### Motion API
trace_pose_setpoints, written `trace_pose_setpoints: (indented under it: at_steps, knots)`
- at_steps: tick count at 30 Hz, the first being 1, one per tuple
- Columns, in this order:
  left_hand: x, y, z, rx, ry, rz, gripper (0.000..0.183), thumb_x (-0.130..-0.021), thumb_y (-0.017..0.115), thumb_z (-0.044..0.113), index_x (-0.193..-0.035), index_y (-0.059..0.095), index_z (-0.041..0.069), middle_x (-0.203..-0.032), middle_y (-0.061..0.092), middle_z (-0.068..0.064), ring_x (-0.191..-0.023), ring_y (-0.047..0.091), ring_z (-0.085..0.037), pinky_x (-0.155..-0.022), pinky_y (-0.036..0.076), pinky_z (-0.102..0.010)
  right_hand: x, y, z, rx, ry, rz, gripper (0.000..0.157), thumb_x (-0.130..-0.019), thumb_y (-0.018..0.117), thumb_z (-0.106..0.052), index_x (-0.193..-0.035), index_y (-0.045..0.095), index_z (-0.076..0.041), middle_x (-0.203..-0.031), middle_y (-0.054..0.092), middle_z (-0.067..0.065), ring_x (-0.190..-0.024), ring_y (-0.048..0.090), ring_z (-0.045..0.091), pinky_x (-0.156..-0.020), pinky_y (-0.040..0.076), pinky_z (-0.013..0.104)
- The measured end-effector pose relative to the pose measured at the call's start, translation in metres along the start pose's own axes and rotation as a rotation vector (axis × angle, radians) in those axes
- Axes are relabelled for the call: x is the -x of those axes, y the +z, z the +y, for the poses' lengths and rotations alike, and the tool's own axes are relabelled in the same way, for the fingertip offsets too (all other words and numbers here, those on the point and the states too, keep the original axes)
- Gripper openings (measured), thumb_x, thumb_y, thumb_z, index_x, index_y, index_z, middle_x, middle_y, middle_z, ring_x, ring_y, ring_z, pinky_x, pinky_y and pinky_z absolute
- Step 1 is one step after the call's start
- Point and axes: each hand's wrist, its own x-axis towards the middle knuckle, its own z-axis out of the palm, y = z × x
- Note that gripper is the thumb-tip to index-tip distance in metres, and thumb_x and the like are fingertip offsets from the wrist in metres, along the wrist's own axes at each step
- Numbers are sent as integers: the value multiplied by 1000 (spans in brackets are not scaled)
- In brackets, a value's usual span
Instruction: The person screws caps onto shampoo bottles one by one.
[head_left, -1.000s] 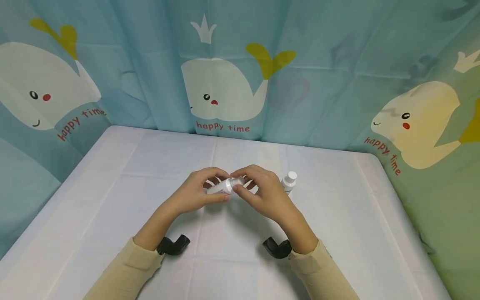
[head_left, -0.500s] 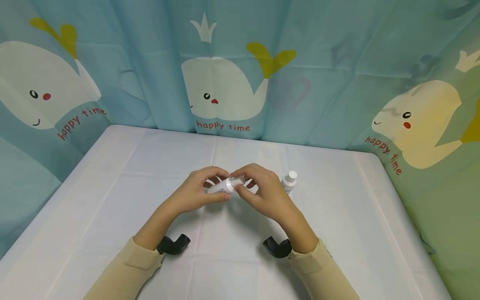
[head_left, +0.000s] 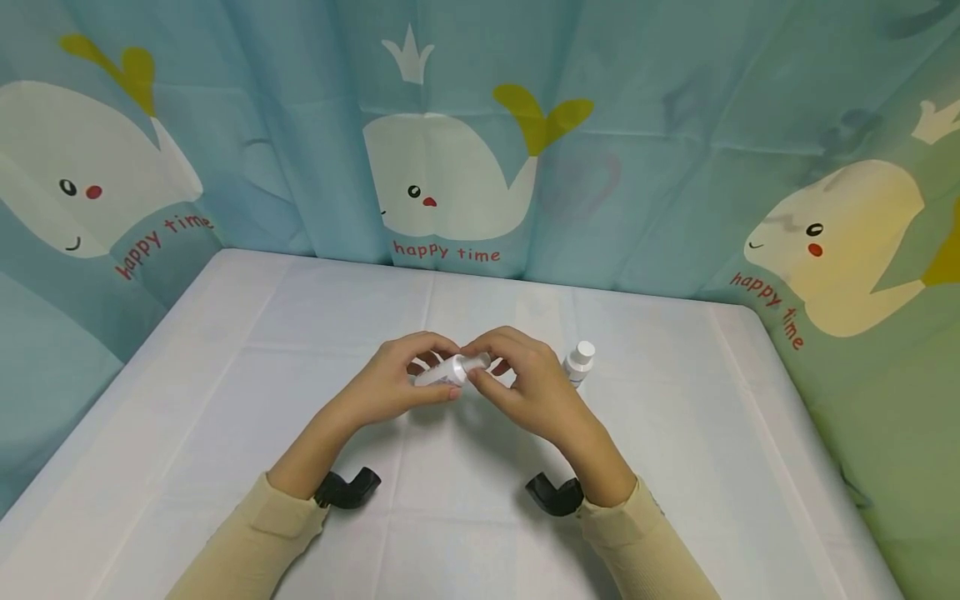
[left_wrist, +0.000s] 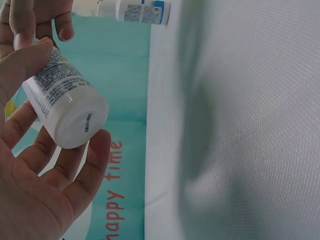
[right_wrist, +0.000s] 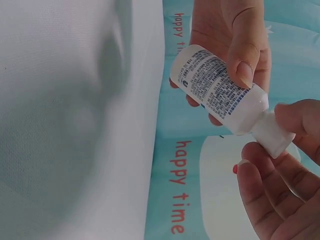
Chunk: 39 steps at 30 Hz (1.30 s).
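A small white bottle (right_wrist: 215,85) with dense dark print is held tilted above the table. My left hand (head_left: 390,379) grips its body, thumb on one side and fingers on the other; its flat base (left_wrist: 82,120) faces the left wrist camera. My right hand (head_left: 525,379) pinches the white cap (right_wrist: 272,135) between thumb and fingers. The cap sits at the bottle's neck; whether it is loose I cannot tell. A second white bottle (head_left: 578,364), capped, stands upright on the table just beyond my right hand; its blue-marked label (left_wrist: 145,12) shows in the left wrist view.
The table (head_left: 300,317) is covered with a white cloth. Behind it hangs a blue-green curtain (head_left: 637,208) with printed whales. Black curved mounts (head_left: 348,489) sit at both wrists, near the tabletop.
Both hands keep nearly the same place. The right fingertips and the cap shift slightly at the bottle's neck; the second bottle stays where it was.
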Motion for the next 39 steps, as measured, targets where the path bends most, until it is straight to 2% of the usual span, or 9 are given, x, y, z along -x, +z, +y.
trace_pose_setpoints:
  at_steps: [6, 24, 31, 39]
  knots:
    - [0, 0, -1, 1, -6, 3, 39, -81, 84, 23, -115, 67, 26, -112, 66, 10, -100, 60, -15, -84, 53, -40, 0, 0, -1, 2, 4, -6, 22, -89, 68, -3, -109, 71, -13, -109, 69, -5, -95, 63, 8, -76, 56, 24]
    - [0, 0, -1, 0, -6, -4, 38, -82, 84, 28, -116, 66, 26, -112, 65, 10, -100, 60, -15, -85, 54, -38, 0, 0, 0, 17, 11, -10, 21, -91, 71, -11, -112, 70, -13, -109, 70, -4, -91, 64, 8, -76, 56, 25]
    - [0, 0, -1, 1, 2, 0, 39, -82, 84, 24, -116, 66, 26, -113, 65, 10, -100, 59, -15, -84, 53, -39, 0, 0, 0, 15, 21, -2, 20, -91, 73, -15, -111, 70, -13, -109, 70, -4, -91, 63, 6, -76, 58, 31]
    - [0, 0, 0, -3, 6, 1, 39, -82, 84, 25, -117, 67, 27, -115, 65, 10, -101, 59, -15, -84, 53, -39, -1, 0, 0, -12, -10, 15, 18, -90, 75, -15, -107, 70, -12, -107, 67, -4, -92, 61, 7, -76, 57, 25]
